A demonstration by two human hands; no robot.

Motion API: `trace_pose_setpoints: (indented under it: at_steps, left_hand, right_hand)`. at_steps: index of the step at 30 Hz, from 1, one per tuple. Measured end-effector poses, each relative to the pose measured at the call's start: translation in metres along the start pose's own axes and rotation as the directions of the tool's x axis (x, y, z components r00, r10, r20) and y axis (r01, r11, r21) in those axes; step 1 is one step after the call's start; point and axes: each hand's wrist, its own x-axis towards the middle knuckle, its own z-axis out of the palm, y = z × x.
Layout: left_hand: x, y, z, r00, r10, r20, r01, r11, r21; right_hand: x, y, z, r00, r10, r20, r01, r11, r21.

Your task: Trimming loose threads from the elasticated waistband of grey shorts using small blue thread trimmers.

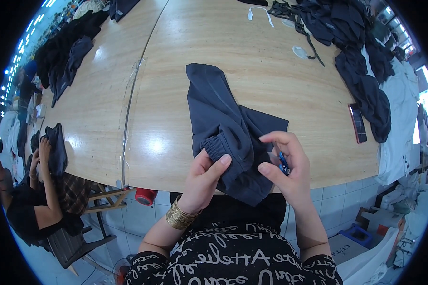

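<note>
A dark grey garment (214,107) with a gathered elastic edge lies bunched across the table's near side, part of it hanging over the front edge. My left hand (204,180) pinches the gathered edge, thumb on top and fingers tucked beneath the cloth. At the garment's right side is my right hand (290,166), its thumb and forefinger apart. Small blue thread snips (284,163) are tucked in the palm of that hand, held by the other fingers, the blades partly hidden.
Dark garments are heaped at the far left (71,57) and far right (337,21) of the wooden table (161,109). A phone (358,123) lies near the right edge beside white cloth (399,109). At left, another person (43,199) sits handling dark cloth. Below stands a red container (145,196).
</note>
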Motion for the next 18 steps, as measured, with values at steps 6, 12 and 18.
trace_pose_setpoints:
  at_steps: [6, 12, 18]
  left_hand:
    - [-0.005, 0.006, -0.006, 1.0, 0.005, 0.005, -0.005, 0.997, 0.078]
    - [-0.013, 0.024, -0.011, 0.997, 0.071, -0.017, -0.064, 0.96, 0.271]
    - [-0.022, 0.036, -0.015, 0.987, 0.137, -0.09, -0.115, 0.97, 0.212]
  right_hand:
    - [0.019, 0.016, 0.0, 0.978, 0.151, 0.147, -0.17, 0.978, 0.125]
    - [0.023, 0.017, 0.018, 0.982, 0.077, 0.172, -0.062, 0.994, -0.092]
    - [0.011, 0.001, 0.013, 0.99, -0.111, 0.088, 0.122, 0.982, -0.142]
